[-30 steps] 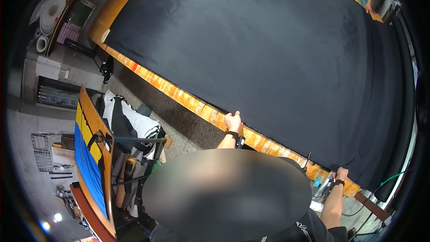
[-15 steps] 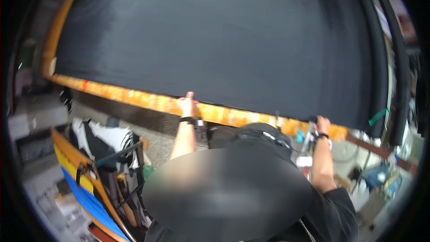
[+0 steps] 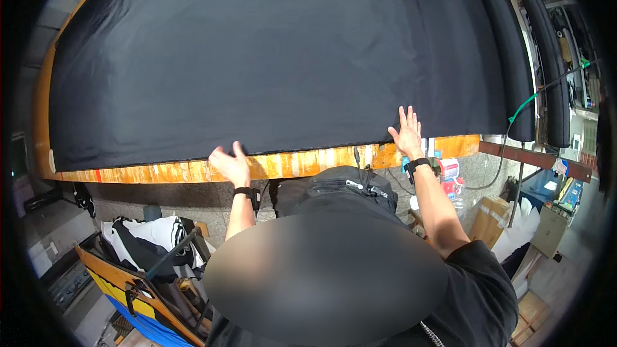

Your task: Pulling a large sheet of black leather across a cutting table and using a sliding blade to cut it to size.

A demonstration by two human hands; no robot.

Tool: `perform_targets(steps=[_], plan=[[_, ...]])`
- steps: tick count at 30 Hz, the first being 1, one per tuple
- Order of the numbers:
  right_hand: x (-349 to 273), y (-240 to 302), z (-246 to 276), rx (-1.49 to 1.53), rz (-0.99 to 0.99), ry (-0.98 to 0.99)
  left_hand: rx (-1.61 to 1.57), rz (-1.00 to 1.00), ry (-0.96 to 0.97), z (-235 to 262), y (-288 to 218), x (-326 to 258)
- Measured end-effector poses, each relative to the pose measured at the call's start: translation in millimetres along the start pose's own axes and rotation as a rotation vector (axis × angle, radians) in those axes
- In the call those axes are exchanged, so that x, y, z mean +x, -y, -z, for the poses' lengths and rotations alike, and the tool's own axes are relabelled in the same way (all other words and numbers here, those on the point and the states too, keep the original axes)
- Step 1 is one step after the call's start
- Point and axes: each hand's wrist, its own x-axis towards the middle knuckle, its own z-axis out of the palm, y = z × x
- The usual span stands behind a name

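Observation:
A wide sheet of black fabric (image 3: 276, 58) covers most of an orange-edged table (image 3: 154, 173). It lies mostly smooth, with soft creases toward the right. My right hand (image 3: 407, 132) rests flat on the fabric near its front edge, fingers spread and pointing away from me. Over the near wooden edge is my left hand (image 3: 231, 163), beside the fabric's border. Its thumb stands apart from the fingers, and nothing shows in its grasp. Dark bands circle both wrists.
Black fabric rolls (image 3: 551, 77) run along the table's right end. A cable (image 3: 503, 160) with green tape hangs there. Below stand a cardboard box (image 3: 490, 218) and a grey metal box (image 3: 551, 230). Folded black and white cloth (image 3: 160, 238) sits at lower left, by a wooden-framed panel (image 3: 122, 289).
My right hand has left the fabric's near edge, moved leftward and opened flat on top. My left hand has shifted left along the edge and loosened. The whole view has turned slightly.

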Motion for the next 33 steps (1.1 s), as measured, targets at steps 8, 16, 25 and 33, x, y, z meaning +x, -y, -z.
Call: perform_targets(steps=[8, 16, 25, 33], plan=[[-7, 41, 11, 0.069, 0.037, 0.003, 0.42, -0.291, 0.41, -34, 1, -28], [-12, 71, 13, 0.011, 0.087, -0.011, 0.277, -0.261, 0.525, 4, -7, -9], [-60, 217, -14, 0.055, 0.139, 0.02, -0.063, 0.027, 0.077, 93, 178, 114], [-58, 291, -71, -0.071, -0.367, 0.116, 0.177, 0.169, 0.135, 134, 301, 259]])
